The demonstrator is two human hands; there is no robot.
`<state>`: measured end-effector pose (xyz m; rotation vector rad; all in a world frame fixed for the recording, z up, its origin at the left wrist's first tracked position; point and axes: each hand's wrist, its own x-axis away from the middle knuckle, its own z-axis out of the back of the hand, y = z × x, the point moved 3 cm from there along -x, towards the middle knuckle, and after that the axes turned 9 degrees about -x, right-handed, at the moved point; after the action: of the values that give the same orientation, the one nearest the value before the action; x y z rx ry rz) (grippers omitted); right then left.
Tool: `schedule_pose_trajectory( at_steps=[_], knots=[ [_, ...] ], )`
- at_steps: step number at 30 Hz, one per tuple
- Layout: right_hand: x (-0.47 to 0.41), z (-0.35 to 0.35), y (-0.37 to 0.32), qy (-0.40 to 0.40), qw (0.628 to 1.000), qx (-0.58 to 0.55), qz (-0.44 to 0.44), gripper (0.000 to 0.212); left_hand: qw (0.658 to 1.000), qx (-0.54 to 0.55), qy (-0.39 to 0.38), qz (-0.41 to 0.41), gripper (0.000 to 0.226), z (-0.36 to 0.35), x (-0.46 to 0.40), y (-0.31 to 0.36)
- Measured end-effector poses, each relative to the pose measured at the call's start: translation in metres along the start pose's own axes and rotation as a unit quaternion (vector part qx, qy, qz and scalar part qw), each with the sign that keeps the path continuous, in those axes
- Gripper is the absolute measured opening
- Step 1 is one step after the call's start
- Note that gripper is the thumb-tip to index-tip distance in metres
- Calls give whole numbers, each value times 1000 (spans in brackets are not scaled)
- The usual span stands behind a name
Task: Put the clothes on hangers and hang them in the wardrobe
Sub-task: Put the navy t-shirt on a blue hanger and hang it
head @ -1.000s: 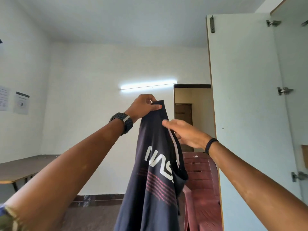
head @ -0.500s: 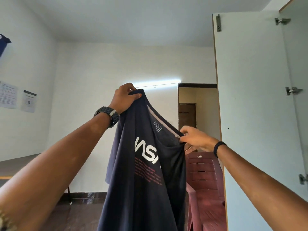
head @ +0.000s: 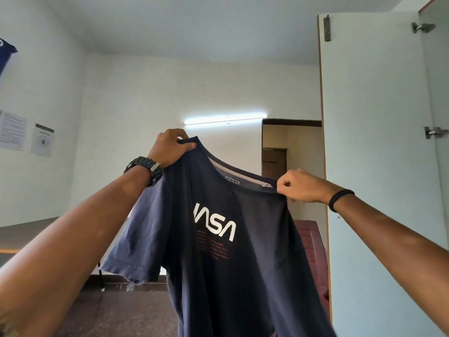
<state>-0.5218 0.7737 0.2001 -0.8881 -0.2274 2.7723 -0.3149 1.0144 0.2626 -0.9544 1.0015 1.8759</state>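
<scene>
A navy T-shirt (head: 226,251) with white NASA lettering hangs spread out in front of me, held up at head height. My left hand (head: 170,148) pinches the shirt's left shoulder at the collar, higher up. My right hand (head: 298,187) pinches the right side of the collar, lower down. The neckline stretches between the two hands. The open wardrobe door (head: 374,166) stands at the right, its inner face toward me. No hanger is visible.
A maroon plastic chair (head: 312,246) stands behind the shirt by the door's edge. A table (head: 26,234) runs along the left wall. Another dark blue cloth (head: 6,57) shows at the upper left edge. A doorway (head: 289,147) opens in the far wall.
The shirt hung bunched from my left hand; my right hand took the collar and moved right and down. The shirt is now spread open with the print facing me.
</scene>
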Motion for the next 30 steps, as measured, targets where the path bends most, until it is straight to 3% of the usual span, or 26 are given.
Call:
schedule_pose_trajectory(
  at_steps=[5,10,14,16,19,23,26,30],
  knots=[
    [-1,2,3,-34,997,-60,-43,45,1000,-4,-11,18,24,0,-2,-13],
    [-7,9,-10,116,983,-144,-12,15,998,21,-28,57,18,1,-8,-20],
    [-12,18,-15,161,936,-309,-39,21,989,112,-42,85,9,9,-9,-24],
    [-14,21,-22,135,906,-398,-60,26,992,98,-48,69,9,17,-8,-22],
    [-14,32,-29,26,872,-480,-92,39,994,82,-59,52,12,36,-5,-17],
    [-3,62,-37,-110,881,-454,-77,52,987,49,-152,17,17,70,9,-4],
    [8,91,-50,-109,890,-441,-43,55,979,76,-191,4,17,97,15,8],
    [23,137,-80,-54,862,-503,40,42,961,193,-195,-18,39,146,5,37]
  ],
)
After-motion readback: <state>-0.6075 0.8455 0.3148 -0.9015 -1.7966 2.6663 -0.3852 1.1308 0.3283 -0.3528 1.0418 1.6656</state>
